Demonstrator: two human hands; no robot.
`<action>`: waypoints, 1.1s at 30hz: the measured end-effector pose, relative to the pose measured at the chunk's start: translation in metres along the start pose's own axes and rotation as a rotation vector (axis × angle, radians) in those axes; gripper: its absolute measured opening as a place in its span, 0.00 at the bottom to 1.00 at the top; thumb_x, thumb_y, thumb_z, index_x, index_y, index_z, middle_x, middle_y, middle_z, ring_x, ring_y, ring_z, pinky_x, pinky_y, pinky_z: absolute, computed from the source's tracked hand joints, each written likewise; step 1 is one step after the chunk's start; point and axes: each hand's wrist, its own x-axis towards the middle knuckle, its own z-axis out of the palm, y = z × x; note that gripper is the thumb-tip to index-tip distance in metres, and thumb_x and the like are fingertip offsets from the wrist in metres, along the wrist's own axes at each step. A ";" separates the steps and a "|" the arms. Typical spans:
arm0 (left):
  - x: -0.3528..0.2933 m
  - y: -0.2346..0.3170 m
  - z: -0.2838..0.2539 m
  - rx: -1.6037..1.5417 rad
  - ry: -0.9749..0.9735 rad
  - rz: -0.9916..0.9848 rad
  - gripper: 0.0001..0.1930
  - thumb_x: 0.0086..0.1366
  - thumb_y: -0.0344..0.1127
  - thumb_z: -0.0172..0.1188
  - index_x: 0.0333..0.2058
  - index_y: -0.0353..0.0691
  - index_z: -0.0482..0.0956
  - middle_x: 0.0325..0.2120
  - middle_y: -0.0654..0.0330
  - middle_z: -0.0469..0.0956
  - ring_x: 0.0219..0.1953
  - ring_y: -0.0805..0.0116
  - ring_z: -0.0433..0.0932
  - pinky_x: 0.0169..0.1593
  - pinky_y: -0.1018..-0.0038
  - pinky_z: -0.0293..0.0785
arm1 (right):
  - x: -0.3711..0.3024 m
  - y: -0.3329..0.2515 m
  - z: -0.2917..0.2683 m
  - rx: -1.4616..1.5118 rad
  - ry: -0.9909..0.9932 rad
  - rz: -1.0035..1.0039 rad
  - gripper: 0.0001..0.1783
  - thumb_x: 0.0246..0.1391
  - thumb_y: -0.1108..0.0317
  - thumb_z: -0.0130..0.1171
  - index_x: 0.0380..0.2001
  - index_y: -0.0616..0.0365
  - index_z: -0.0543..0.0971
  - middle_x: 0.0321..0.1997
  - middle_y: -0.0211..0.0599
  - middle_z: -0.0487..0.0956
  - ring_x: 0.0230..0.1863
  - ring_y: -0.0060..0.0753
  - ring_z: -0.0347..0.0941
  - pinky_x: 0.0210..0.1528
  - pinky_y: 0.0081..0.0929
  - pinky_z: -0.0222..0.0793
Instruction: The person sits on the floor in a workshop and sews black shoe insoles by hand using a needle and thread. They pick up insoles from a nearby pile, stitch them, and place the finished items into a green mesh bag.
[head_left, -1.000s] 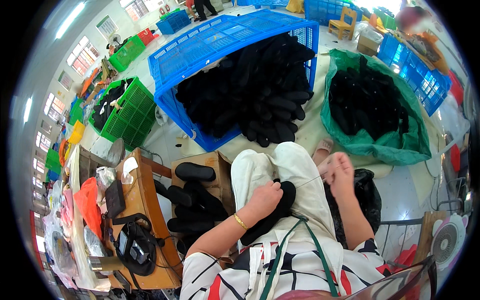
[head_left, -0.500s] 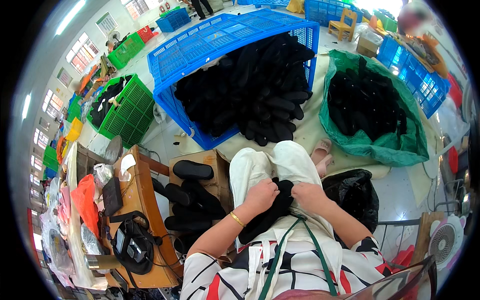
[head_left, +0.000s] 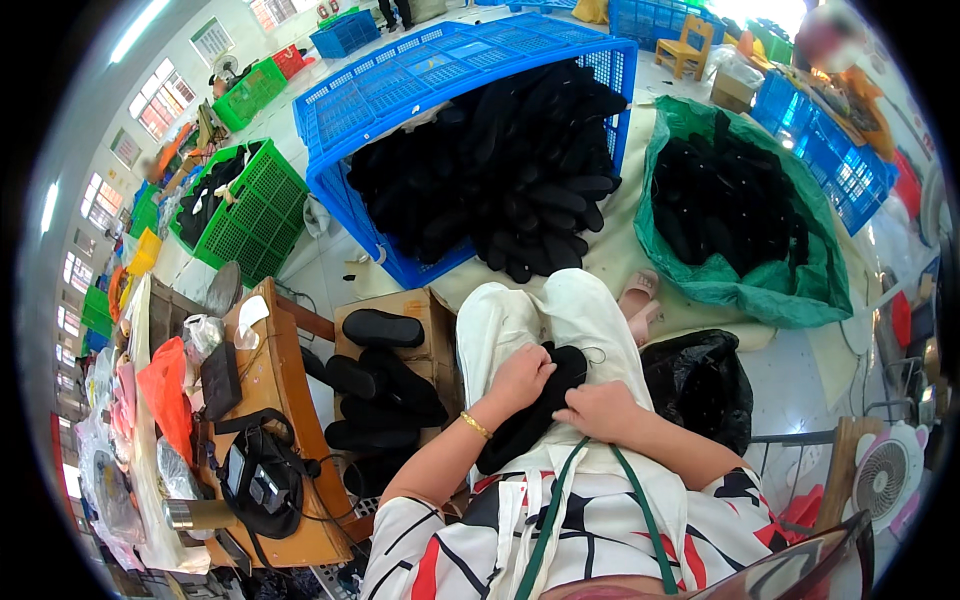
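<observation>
On my lap lies a soft black cloth shoe (head_left: 533, 425), stretching from between my thighs back toward my waist. My left hand (head_left: 518, 380), with a gold bangle at the wrist, is closed on its left edge in a pinch. The fingers of my right hand (head_left: 600, 410) are pressed together at the shoe's right side; whatever is in them is too small to make out. A thin dark thread (head_left: 597, 355) curls against my white trousers beside the shoe's far end. To the left, several finished-looking black shoes (head_left: 384, 331) lie on a cardboard box (head_left: 437, 330).
Ahead, a tipped blue crate (head_left: 325, 185) spills black shoes; right of it stands a green sack (head_left: 655, 235) of black pieces. A black plastic bag (head_left: 735, 385) sits by my right knee. A wooden table (head_left: 300, 440) flanks my left; a fan (head_left: 885, 470) stands right.
My right hand has come back toward my waist and away from the shoe's far end, where thread now shows. My left hand keeps its pinch on the shoe.
</observation>
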 end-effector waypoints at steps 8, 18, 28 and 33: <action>0.000 -0.004 -0.001 -0.003 0.019 0.001 0.08 0.62 0.36 0.59 0.30 0.37 0.74 0.31 0.49 0.75 0.36 0.47 0.74 0.41 0.58 0.71 | -0.013 0.006 -0.001 -0.052 -0.190 0.159 0.25 0.48 0.44 0.63 0.33 0.58 0.80 0.31 0.48 0.81 0.36 0.48 0.80 0.36 0.44 0.75; 0.004 -0.013 0.005 -0.047 -0.013 -0.105 0.11 0.60 0.38 0.59 0.27 0.35 0.77 0.29 0.47 0.77 0.37 0.47 0.75 0.42 0.58 0.71 | -0.033 0.063 -0.020 0.424 -0.310 0.187 0.16 0.48 0.58 0.62 0.36 0.58 0.82 0.29 0.42 0.82 0.32 0.37 0.79 0.38 0.32 0.74; 0.006 -0.039 0.006 -0.452 -0.158 -0.269 0.09 0.65 0.34 0.59 0.32 0.33 0.80 0.26 0.67 0.78 0.30 0.80 0.72 0.36 0.81 0.69 | -0.001 0.035 -0.022 0.639 -0.059 0.205 0.17 0.57 0.59 0.60 0.42 0.60 0.77 0.35 0.39 0.79 0.36 0.38 0.75 0.39 0.33 0.69; 0.007 -0.029 0.000 -0.611 -0.152 -0.382 0.10 0.64 0.35 0.60 0.31 0.33 0.80 0.25 0.65 0.78 0.28 0.78 0.72 0.34 0.79 0.68 | 0.019 0.019 -0.023 0.280 -0.010 0.152 0.21 0.57 0.49 0.56 0.33 0.58 0.77 0.33 0.43 0.79 0.38 0.49 0.77 0.38 0.41 0.71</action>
